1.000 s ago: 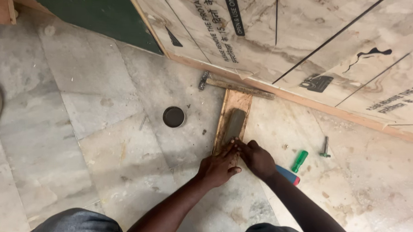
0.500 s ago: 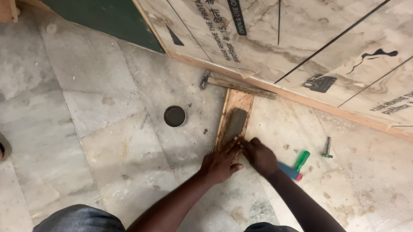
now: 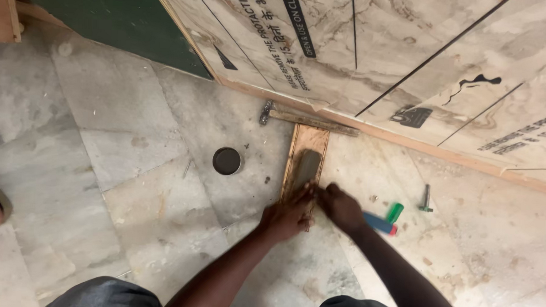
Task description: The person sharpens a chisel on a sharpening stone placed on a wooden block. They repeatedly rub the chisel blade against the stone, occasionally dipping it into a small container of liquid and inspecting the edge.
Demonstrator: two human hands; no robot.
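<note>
At the bottom of the frame the person's knees sit left and right, and both forearms run up to the middle, where the left hand [image 3: 288,217] lies flat with its fingers spread narrowly on the near end of a wooden strip [image 3: 305,158], and the right hand [image 3: 339,207] presses beside it at the strip's right edge, fingers curled; neither grasps anything that I can tell. Against half a second ago, the hands sit slightly further up the strip and apart. The one strip lies centre frame, its long axis running from the hands up and slightly right toward the leaning board, with a grey smear [image 3: 307,167] on its upper half. Just right of the right hand lie one blue-and-red tool handle [image 3: 380,224], one green cap [image 3: 394,212] and one small screw [image 3: 426,198]. Left of the strip sits one round dark lid [image 3: 226,161]. Beyond the strip's far end lies one hammer [image 3: 308,120], crosswise, against the large printed board [image 3: 375,60].
</note>
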